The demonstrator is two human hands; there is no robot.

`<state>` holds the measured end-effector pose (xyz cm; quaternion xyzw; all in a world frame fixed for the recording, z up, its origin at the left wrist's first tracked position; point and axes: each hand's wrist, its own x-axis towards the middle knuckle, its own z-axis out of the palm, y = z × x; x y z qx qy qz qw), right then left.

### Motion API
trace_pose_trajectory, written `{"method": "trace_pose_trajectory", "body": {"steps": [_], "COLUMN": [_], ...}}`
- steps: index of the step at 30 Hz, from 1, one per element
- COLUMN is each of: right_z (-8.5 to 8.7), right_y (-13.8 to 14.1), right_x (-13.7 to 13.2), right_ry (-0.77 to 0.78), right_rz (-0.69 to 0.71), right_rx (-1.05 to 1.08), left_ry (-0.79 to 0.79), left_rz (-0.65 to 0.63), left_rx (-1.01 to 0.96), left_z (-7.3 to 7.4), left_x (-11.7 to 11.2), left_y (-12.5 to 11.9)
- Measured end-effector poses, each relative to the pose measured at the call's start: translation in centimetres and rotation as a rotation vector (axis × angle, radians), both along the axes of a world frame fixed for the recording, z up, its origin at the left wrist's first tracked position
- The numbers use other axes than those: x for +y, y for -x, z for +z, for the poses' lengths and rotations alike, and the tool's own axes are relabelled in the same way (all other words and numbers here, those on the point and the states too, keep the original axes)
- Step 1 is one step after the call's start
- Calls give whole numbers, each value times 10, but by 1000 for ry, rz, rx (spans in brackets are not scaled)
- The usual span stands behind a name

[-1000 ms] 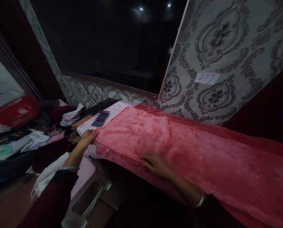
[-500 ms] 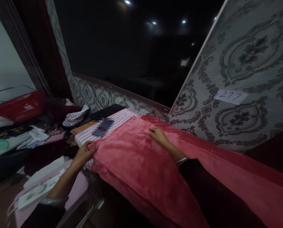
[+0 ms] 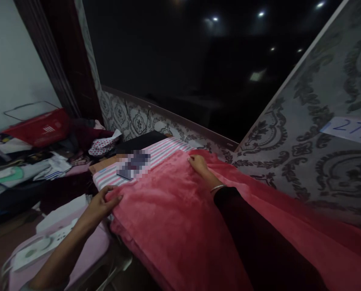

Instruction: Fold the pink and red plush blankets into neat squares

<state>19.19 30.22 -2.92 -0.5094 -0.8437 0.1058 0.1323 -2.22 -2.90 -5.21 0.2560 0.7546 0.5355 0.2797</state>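
A red plush blanket (image 3: 174,214) lies over a striped padded surface (image 3: 168,146) and trails away to the lower right. My left hand (image 3: 101,204) grips the blanket's left corner between thumb and fingers. At the far edge of the cloth, my right hand (image 3: 199,164) has its fingers closed on the blanket near another corner. Between my hands the fabric lies mostly flat with soft creases. A dark phone (image 3: 125,173), partly blurred out, rests on the stripes just beyond the blanket's edge.
Left of me, a pink stool (image 3: 89,246) carries a white power strip (image 3: 44,248) with cables. Clothes (image 3: 53,165) and a red bag (image 3: 41,127) are heaped behind it. A large dark screen (image 3: 198,68) hangs on the patterned wall, near a paper label (image 3: 350,129).
My right hand has moved to the blanket's far edge and closed on it. My left hand keeps its hold on the left corner. The view has turned slightly left.
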Motion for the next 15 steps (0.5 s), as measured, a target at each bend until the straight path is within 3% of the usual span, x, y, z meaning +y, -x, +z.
{"method": "trace_pose_trajectory", "body": {"steps": [3, 7, 13, 15], "right_z": [-6, -9, -5, -11], "right_y": [10, 19, 23, 23], "right_x": [6, 14, 31, 34], "right_ry": [21, 35, -203, -171], "right_rz": [-34, -83, -135, -127], "right_rx": [-13, -16, 191, 172], "left_ry": [-42, -58, -88, -94], "left_rz": [-3, -34, -32, -26], "left_rx": [-20, -77, -155, -171], "left_z": [7, 6, -4, -6], "left_x": [-3, -5, -7, -8], "left_y": [-6, -7, -4, -3]}}
